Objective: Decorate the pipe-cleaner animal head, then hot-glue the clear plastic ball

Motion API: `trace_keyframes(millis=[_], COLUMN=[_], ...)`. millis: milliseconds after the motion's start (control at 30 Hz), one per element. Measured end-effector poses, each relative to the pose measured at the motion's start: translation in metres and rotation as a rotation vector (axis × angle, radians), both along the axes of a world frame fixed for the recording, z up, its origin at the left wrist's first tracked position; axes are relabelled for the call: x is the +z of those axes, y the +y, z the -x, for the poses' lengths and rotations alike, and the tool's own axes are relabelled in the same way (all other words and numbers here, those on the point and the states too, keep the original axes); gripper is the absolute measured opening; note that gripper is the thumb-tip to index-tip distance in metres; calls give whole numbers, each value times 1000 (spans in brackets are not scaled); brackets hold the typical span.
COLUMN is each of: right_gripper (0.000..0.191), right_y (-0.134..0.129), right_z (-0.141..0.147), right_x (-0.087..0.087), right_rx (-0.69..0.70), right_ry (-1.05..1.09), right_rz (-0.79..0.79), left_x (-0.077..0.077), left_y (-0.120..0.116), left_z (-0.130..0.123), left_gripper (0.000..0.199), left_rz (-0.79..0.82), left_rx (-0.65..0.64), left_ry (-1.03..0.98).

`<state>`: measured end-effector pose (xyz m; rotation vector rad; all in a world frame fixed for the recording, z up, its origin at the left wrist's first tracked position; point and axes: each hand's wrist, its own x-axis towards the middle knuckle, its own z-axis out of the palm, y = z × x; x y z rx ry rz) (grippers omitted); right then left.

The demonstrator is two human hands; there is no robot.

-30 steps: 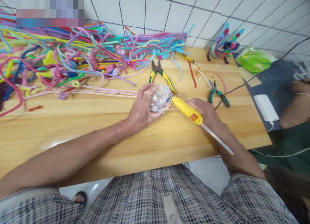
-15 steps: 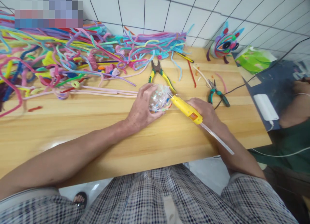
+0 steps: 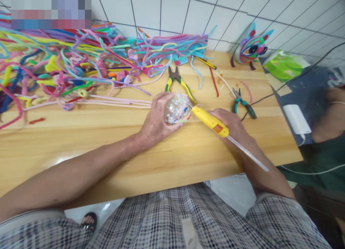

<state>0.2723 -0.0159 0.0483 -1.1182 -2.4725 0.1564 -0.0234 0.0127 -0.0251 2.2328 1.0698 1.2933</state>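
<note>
My left hand [image 3: 159, 116] is wrapped round a clear ball [image 3: 176, 109] with glittery, coloured bits on it, held just above the table. In my right hand [image 3: 229, 121] is a yellow hot glue gun [image 3: 210, 120], its metal nozzle at the right side of the ball; whether the tip touches cannot be told. A clear glue stick [image 3: 248, 153] juts from the back of the gun. Just behind the ball lie green-and-yellow pliers [image 3: 174, 76] with their jaws pointing away. Teal-handled pliers [image 3: 242, 104] rest to the right of my right hand.
Many fuzzy pipe cleaners [image 3: 88, 62] cover the back left of the wooden table [image 3: 107, 134]. A colourful animal-head figure [image 3: 252, 49] stands at the back right, near a green packet [image 3: 284, 65]. A white device [image 3: 296, 119] and another person's arm [image 3: 327, 114] are at the right. Tiled wall behind.
The glue gun and my right hand have shifted slightly to the right, the nozzle staying close to the ball. My left hand keeps its grip, with the ball slightly further left.
</note>
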Motion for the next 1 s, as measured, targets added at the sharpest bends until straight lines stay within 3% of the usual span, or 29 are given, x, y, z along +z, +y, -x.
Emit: trace_keyframes(millis=[333,633,1000], right_gripper=[17,18,20], right_y=[0,0,1], right_z=[5,3,1], right_x=[1,-3,1], right_rx=[49,-3,24], right_ry=[34,44,35], right_rz=[-56,42,-12], left_x=[-2,-1,-2], left_y=[2,2,2], left_z=[0,0,-1], left_gripper=[104,102,101], left_rz=[-28,-24,-2], left_rx=[-9,-34,-23], left_ry=[-7,-12,-53])
